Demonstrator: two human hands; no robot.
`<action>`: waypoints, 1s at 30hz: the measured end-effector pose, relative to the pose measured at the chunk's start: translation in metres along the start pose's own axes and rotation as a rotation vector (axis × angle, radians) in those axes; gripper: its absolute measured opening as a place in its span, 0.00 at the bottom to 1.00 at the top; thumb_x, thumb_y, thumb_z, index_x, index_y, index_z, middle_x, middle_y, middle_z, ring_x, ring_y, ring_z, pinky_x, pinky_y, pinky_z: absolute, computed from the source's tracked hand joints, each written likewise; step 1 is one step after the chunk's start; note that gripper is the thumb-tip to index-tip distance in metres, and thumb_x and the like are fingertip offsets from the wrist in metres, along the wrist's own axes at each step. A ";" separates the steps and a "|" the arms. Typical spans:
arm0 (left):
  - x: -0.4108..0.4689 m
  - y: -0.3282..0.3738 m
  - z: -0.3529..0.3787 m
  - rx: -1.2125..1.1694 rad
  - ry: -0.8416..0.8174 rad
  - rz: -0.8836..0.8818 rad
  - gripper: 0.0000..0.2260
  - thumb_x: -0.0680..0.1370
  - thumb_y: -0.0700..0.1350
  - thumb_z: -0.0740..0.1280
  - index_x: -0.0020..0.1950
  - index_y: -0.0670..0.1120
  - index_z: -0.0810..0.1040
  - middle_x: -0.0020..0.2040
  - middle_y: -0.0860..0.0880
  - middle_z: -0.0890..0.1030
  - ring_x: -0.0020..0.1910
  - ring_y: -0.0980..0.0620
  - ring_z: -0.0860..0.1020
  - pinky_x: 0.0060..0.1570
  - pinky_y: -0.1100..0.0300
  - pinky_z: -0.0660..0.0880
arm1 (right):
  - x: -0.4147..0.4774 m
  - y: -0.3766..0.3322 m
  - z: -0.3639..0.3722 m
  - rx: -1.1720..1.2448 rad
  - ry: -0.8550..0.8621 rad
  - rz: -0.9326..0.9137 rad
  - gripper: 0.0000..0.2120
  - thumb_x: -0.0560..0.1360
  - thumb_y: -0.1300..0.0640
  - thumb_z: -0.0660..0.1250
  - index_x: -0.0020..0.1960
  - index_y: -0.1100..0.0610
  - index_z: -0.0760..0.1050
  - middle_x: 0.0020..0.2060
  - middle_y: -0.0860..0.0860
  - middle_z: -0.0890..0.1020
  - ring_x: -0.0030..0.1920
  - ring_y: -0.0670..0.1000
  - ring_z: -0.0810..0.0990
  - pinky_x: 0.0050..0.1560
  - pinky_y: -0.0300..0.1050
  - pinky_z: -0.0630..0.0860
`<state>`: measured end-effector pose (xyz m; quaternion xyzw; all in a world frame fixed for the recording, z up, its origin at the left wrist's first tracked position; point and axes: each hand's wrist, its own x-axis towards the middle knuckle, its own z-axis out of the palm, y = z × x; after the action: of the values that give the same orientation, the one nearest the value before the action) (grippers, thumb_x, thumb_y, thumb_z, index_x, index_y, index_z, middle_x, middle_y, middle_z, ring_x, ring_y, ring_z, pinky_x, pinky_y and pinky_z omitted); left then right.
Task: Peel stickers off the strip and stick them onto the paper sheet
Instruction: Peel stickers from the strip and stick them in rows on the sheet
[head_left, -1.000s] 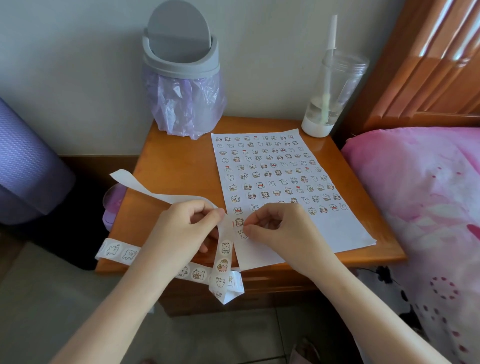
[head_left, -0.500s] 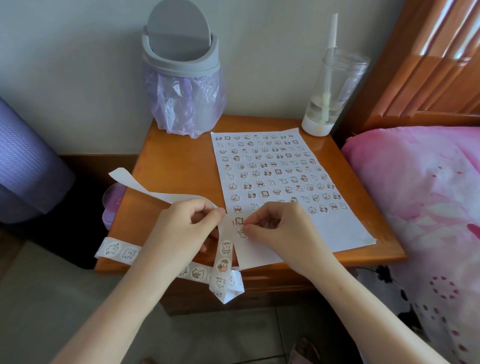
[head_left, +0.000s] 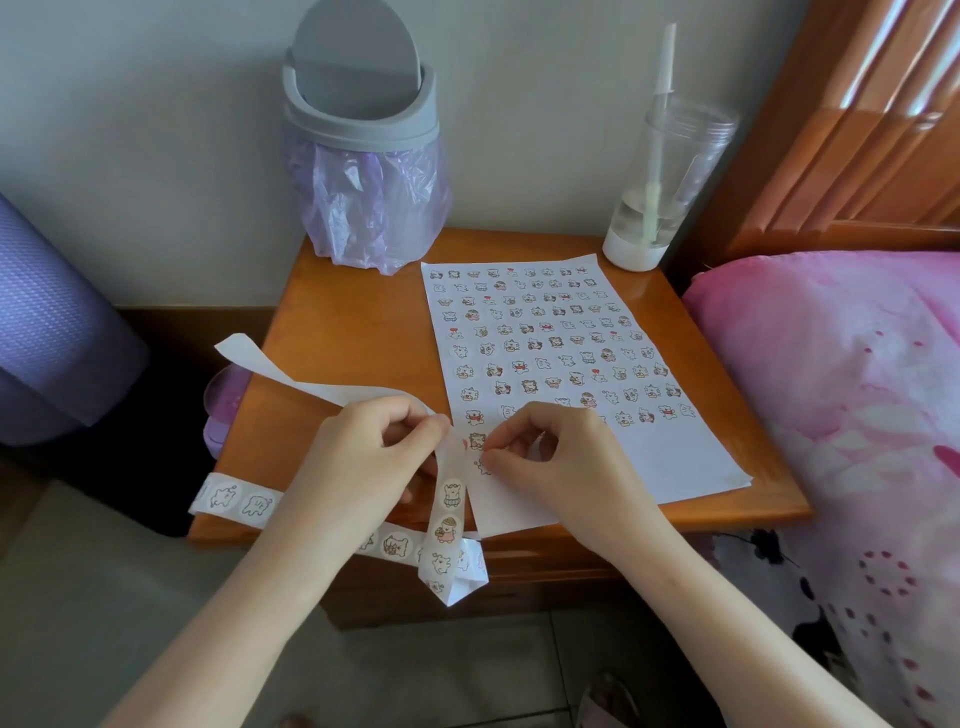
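Wooden bedside table (head_left: 353, 332) against a pale wall bears the paper sheet (head_left: 675, 457), whose far two thirds is filled with rows of small stickers. Left hand (head_left: 363, 457) pinches the sticker strip (head_left: 451, 499) between thumb and curled fingers; the strip hangs in a loop over the table's front edge, its bare end curling off to the left. Right hand (head_left: 550, 457), fingers curled, pinches a sticker (head_left: 483, 466) at the sheet's near left edge. A grey bin (head_left: 363, 130) and a clear cup (head_left: 670, 171) stand at the back
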<state>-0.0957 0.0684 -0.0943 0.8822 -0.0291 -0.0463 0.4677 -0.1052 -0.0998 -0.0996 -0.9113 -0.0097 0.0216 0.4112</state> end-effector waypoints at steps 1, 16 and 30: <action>0.000 0.000 0.000 0.002 0.002 0.000 0.09 0.78 0.50 0.62 0.40 0.51 0.78 0.32 0.58 0.80 0.25 0.64 0.76 0.22 0.76 0.67 | 0.000 0.000 -0.001 0.009 0.002 -0.001 0.04 0.71 0.53 0.71 0.44 0.47 0.77 0.36 0.42 0.76 0.32 0.41 0.71 0.33 0.30 0.64; -0.001 0.002 0.000 -0.004 0.003 -0.012 0.09 0.78 0.50 0.63 0.38 0.52 0.77 0.26 0.62 0.78 0.24 0.64 0.76 0.21 0.76 0.66 | 0.004 0.004 0.003 -0.061 0.055 -0.010 0.15 0.69 0.48 0.73 0.50 0.48 0.70 0.38 0.43 0.75 0.34 0.43 0.73 0.33 0.31 0.67; -0.004 0.011 -0.016 -0.311 0.007 -0.015 0.07 0.77 0.48 0.64 0.44 0.49 0.81 0.37 0.52 0.84 0.35 0.54 0.83 0.34 0.63 0.80 | -0.009 -0.014 -0.002 0.279 0.058 -0.182 0.05 0.72 0.46 0.66 0.45 0.46 0.75 0.39 0.41 0.81 0.41 0.43 0.79 0.40 0.34 0.76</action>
<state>-0.0979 0.0758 -0.0764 0.7996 -0.0131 -0.0507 0.5983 -0.1139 -0.0928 -0.0873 -0.8410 -0.0770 -0.0408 0.5339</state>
